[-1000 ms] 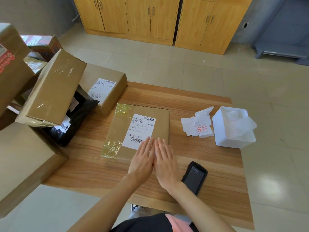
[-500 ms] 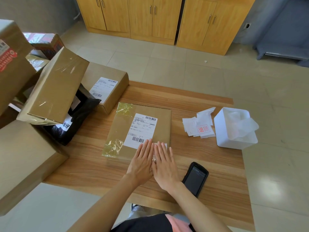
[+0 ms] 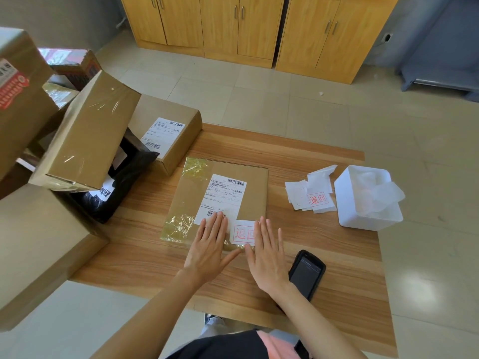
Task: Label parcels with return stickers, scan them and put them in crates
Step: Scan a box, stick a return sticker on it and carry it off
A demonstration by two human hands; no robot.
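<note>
My flat left hand (image 3: 208, 246) and right hand (image 3: 267, 251) press the stiff, light brown cardboard parcel (image 3: 220, 200) at centre frame; I'd grip its side edges.

wooden table (image 3: 298, 161) | on it: parcel (image 3: 248, 187), scanner (image 3: 305, 274), stickers (image 3: 311, 195), white bin (image 3: 363, 218), boxes (image 3: 178, 136)

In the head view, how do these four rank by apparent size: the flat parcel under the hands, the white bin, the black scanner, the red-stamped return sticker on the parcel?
1. Flat parcel
2. White bin
3. Black scanner
4. Return sticker, partly hidden by the right hand, so its rank below the scanner is unsure.
</note>
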